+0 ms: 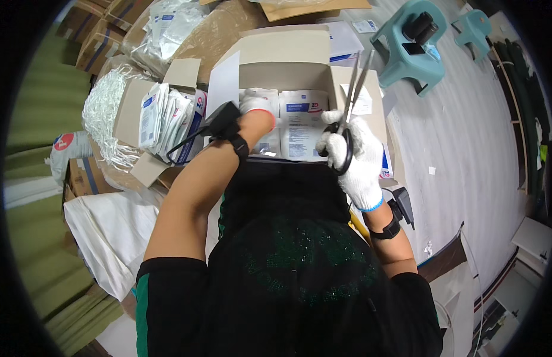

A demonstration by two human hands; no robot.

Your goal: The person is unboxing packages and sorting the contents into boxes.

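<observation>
Keeping the scissors (349,107) pointed up and away from the body looks wise while the left hand (256,107) digs in the cardboard box (288,50), so the blades never cross the reaching wrist. That box stands open just beyond both hands, packed with flat white packets (301,122) bearing blue labels, which lie under the left fingertips. Right hand (354,156), in a white glove, has its fingers curled tight through the black handles, blades slightly parted; the left fingers are hidden inside, so I cannot tell their spread.

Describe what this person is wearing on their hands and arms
Both the left hand and the right hand wear white knit gloves, the right with a blue cuff edge, the left with a reddish one. Each wrist carries a black strap with a small black device. The forearms are bare; short black sleeves, the left green-trimmed.
</observation>
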